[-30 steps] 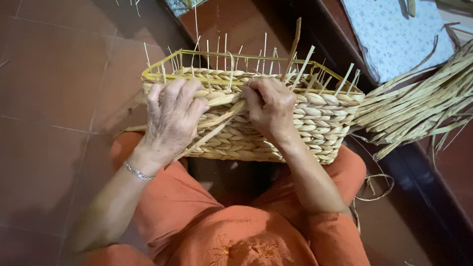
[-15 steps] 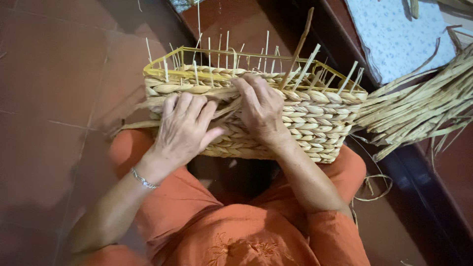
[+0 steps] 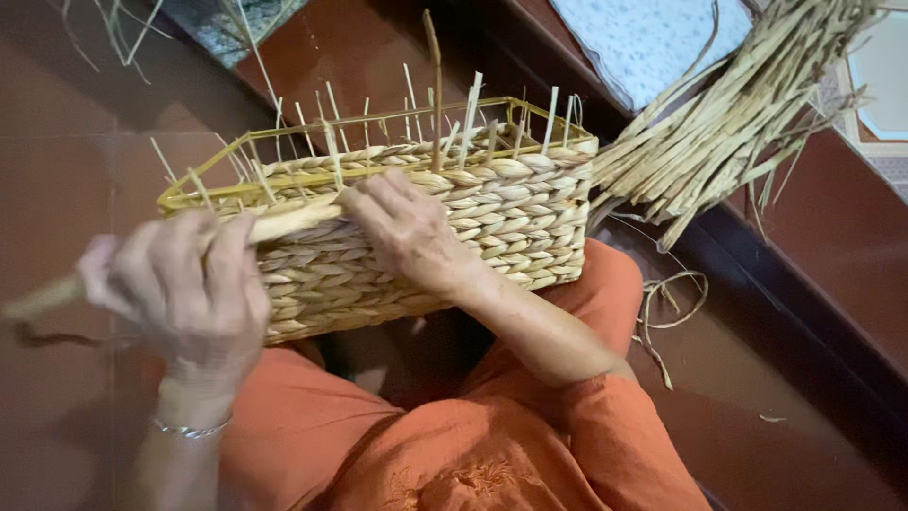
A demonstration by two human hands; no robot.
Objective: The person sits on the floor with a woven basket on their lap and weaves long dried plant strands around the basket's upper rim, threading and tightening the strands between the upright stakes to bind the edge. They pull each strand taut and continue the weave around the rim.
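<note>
A rectangular woven straw basket with a yellow wire rim and upright stakes rests on my lap, over orange clothing. My left hand is closed around a long twisted straw strand, pulled out to the left of the basket. My right hand presses on the basket's near wall just under the rim, fingers on the strand where it enters the weave. A thin bracelet circles my left wrist.
A bundle of loose dried straw lies to the right of the basket. A few stray strands curl on the reddish tiled floor. A pale patterned cloth lies at the top right.
My left hand has left the basket wall and drawn the strand out to the left and toward me. The right hand stays on the weave. The view has swung closer.
</note>
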